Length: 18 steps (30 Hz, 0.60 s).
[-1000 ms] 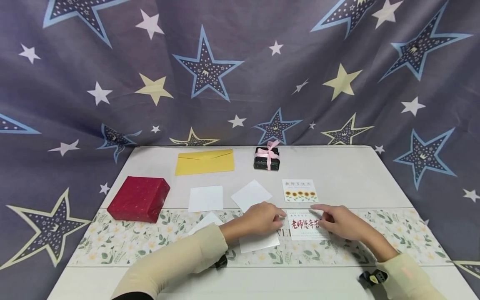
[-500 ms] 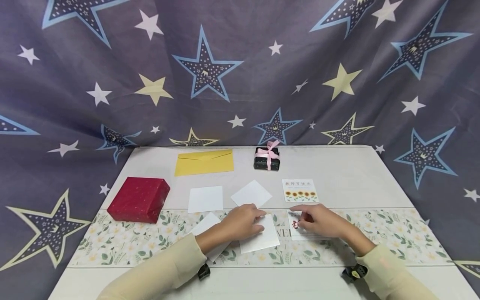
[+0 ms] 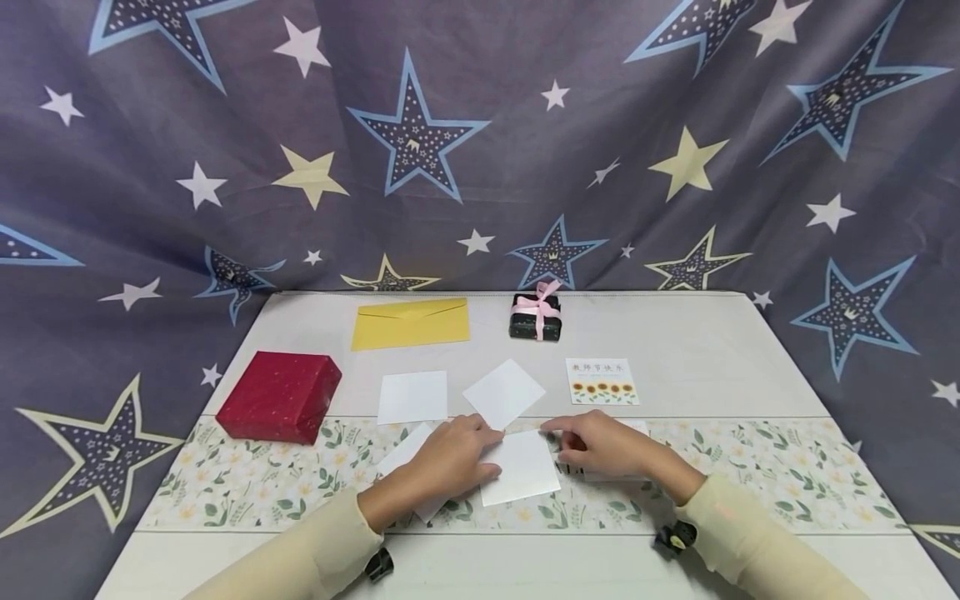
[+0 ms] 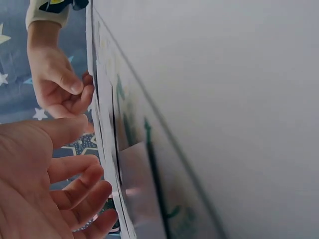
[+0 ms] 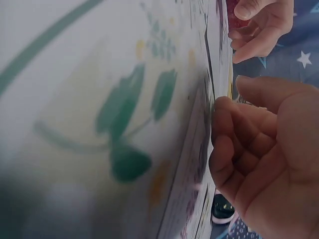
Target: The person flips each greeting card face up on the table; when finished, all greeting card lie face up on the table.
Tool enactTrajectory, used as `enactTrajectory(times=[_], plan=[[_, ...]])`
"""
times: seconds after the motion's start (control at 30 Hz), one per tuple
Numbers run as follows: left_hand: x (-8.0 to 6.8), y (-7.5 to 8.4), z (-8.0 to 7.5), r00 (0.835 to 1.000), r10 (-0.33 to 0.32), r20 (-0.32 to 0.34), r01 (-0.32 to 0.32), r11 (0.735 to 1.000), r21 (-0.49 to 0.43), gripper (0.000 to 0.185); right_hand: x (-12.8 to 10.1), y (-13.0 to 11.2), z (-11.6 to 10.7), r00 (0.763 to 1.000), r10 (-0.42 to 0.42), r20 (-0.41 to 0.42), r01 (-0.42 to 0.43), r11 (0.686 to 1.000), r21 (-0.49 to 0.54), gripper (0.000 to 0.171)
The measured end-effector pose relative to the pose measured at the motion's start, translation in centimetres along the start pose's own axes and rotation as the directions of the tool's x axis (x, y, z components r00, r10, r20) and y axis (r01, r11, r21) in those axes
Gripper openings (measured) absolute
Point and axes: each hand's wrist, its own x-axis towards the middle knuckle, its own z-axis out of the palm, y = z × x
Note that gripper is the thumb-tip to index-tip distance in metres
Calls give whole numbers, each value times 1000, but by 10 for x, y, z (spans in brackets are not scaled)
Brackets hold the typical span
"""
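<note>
- Star-printed grey cloth hangs behind a pale bench (image 3: 697,350), and a floral runner (image 3: 765,475) crosses the bench's near half
- On the runner lies a white card (image 3: 525,471), just beside both hands and between them
- Left hand (image 3: 450,462) rests palm down on the runner, its fingers loosely bent and spread; the fingertips (image 3: 491,437) touch the white card's left edge, and the grip is relaxed, closed round nothing
- Under the left hand's wrist side a second white sheet (image 3: 405,450) shows, partly covered
- Right hand (image 3: 600,446) lies just right of the white card, fingers curled inward with the index tip reaching the card's upper right corner
- Beneath the right hand sits a printed card (image 3: 637,429), mostly hidden, only its white far edge showing past the knuckles
- From the right wrist view the curled fingers (image 5: 234,144) press at a card's edge against the runner; whether they truly pinch it I cannot tell
- Farther back two more white squares (image 3: 412,397) lie on the bare bench, one of them turned diamond-wise, with a sunflower card (image 3: 602,382) to their right
- Near the far edge sit a yellow envelope (image 3: 410,323) and a small dark box with a pink ribbon (image 3: 536,317)
- At the left, a red gift box (image 3: 279,396) straddles the runner's far edge
</note>
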Motion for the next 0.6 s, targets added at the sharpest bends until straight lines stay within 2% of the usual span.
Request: enactTrajectory(times=[0.13, 0.3, 0.6], plan=[[-9, -2, 2, 1000, -4, -1, 4, 999, 32, 51, 7, -4, 3, 1000, 19, 18, -19, 1000, -12, 50], [-14, -5, 0, 1000, -30, 5, 30, 998, 48, 55, 13, -6, 3, 998, 62, 1, -62, 998, -30, 51], [-7, -14, -8, 994, -100, -43, 99, 995, -12, 51, 26, -4, -1, 997, 44, -57, -46, 998, -42, 49]])
